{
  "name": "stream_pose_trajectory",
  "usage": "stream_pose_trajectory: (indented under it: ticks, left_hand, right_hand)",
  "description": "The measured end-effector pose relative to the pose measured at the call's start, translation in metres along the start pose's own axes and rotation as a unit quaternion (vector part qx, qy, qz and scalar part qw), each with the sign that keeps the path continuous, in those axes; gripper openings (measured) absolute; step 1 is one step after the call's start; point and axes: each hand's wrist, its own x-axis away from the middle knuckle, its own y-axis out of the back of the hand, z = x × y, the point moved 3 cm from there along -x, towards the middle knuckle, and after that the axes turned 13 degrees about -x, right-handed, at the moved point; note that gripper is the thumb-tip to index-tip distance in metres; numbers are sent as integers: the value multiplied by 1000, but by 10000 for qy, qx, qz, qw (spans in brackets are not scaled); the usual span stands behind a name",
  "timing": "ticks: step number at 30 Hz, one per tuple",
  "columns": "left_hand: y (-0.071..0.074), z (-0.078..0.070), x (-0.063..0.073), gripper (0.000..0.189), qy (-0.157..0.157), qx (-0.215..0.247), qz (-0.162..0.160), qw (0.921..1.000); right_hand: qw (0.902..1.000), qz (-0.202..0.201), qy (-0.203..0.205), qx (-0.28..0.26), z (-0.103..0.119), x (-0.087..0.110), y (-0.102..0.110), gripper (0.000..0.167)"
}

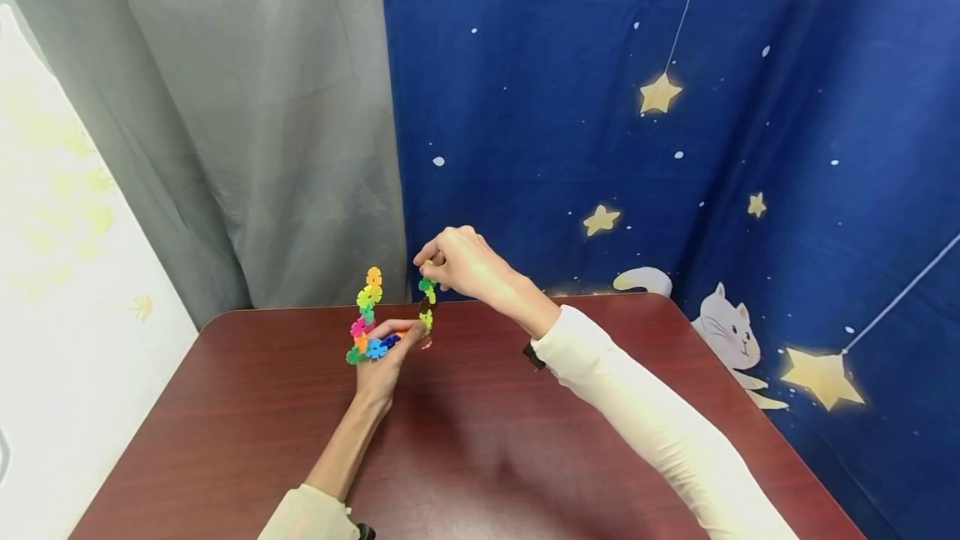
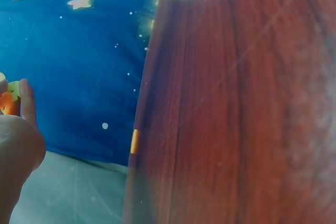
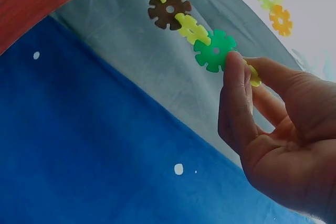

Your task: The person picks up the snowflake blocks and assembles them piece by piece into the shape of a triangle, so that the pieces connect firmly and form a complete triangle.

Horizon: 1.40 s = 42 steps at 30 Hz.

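Observation:
A chain of snowflake-shaped plastic discs makes a rough U above the table. Its left side rises to an orange disc [image 1: 373,276]; a blue disc [image 1: 377,348] lies along the bottom. My left hand [image 1: 381,372] grips the bottom part, thumb near the right side, partly hiding the discs there. On the right side are a dark brown disc [image 3: 169,10] and a green disc [image 3: 216,51]. Past the green one, my right hand [image 3: 278,114] pinches a yellow disc [image 3: 254,74] between thumb and fingers. The left wrist view catches only part of a hand by a few discs.
A reddish-brown wooden table [image 1: 465,432] lies below both hands. Behind it hang a grey curtain [image 1: 285,123] and a blue curtain [image 1: 525,123] with stars and a cat. A bright white panel [image 1: 60,273] stands at the left.

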Motion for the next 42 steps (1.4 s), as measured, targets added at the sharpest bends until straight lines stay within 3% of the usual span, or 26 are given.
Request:
stream_pose_trajectory:
  ticks: [8, 13, 19, 26, 35, 38, 42]
  left_hand:
    - [2, 0, 2, 27, 102, -66, 27, 9999]
    - [5, 0, 2, 28, 111, 41, -121, 9999]
    - [8, -4, 0, 29, -33, 168, -167, 9997]
    - [8, -6, 0, 29, -63, 209, -100, 9997]
    - [6, -10, -2, 27, -146, 417, 26, 9990]
    - [4, -11, -4, 26, -141, 408, 126, 9990]
    - [1, -10, -4, 25, -47, 306, 274, 9991]
  right_hand:
    - [9995, -285, -64, -119, -5, 2, -4, 20]
    - [9986, -431, 222, -206, -6, 3, -7, 21]
    - [9968, -425, 568, -372, -9, 6, -9, 37]
    - [9938, -573, 550, -779, -14, 5, -7, 45]
    - [9752, -1417, 530, -1616, -42, 13, -4, 43]
    - [9700, -1299, 380, -2019, -59, 19, -13, 45]
    - [9659, -703, 391, -2462, -77, 26, -30, 49]
